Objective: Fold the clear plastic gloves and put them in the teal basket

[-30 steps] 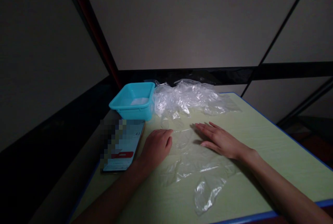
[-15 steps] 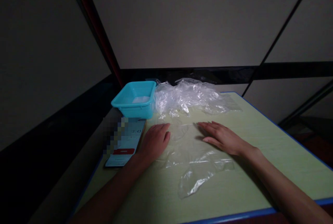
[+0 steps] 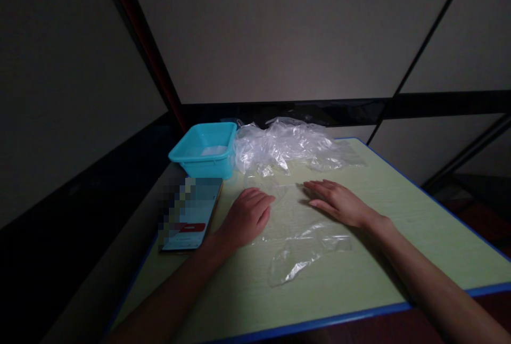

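Observation:
A thin, clear plastic bag [image 3: 297,232] lies spread on the table, its lower end wrinkled and uneven. My left hand [image 3: 248,216] is over its left side, palm down, with the fingers loosely bent and the thumb slightly apart; no grip on the film shows. At the bag's right side rests my right hand [image 3: 337,203], fingers stretched out toward the left and thumb apart, with nothing in it. Farther back is a crumpled heap of clear plastic bags [image 3: 293,144].
A turquoise plastic basket [image 3: 207,165] with something white inside stands at the back left. A phone [image 3: 191,227] with its screen lit lies left of my left hand. The pale green table [image 3: 423,237] has a blue edge, and wall panels [image 3: 279,30] rise behind it.
My left hand has slid right over the bag, and its fingers are more bent. The right hand keeps nearly the same place and pose. The view has shifted slightly.

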A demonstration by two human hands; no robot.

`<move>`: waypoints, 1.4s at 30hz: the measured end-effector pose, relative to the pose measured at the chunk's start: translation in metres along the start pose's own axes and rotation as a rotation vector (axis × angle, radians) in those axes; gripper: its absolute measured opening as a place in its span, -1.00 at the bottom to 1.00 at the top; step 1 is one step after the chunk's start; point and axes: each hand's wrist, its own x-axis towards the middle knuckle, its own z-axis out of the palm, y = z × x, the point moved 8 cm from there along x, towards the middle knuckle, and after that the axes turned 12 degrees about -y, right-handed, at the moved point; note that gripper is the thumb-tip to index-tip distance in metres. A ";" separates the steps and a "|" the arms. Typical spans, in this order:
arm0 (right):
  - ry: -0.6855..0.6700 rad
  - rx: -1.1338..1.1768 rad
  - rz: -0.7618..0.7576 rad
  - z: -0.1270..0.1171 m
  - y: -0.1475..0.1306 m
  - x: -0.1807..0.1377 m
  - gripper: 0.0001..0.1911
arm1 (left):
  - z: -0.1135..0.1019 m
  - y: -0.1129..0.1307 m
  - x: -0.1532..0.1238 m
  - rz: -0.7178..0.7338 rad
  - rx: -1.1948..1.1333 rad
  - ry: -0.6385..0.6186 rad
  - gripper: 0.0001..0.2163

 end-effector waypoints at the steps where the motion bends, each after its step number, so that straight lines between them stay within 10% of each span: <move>1: 0.006 0.003 -0.015 0.000 -0.003 0.000 -0.51 | -0.002 0.005 0.000 0.028 -0.016 -0.009 -0.81; 10: 0.043 0.044 -0.117 -0.006 -0.013 0.002 -0.58 | -0.011 0.066 -0.033 0.123 -0.269 -0.264 -0.77; 20: -0.017 0.103 -0.056 0.002 -0.083 -0.001 -0.48 | 0.021 0.089 -0.061 0.083 0.023 -0.398 -0.43; 30: -0.199 0.216 -0.176 0.030 -0.139 -0.048 -0.22 | 0.025 0.092 -0.100 0.090 -0.031 -0.242 -0.56; 42: -0.175 -0.024 0.079 0.040 -0.075 -0.087 -0.24 | 0.025 0.090 -0.099 0.091 -0.069 -0.237 -0.52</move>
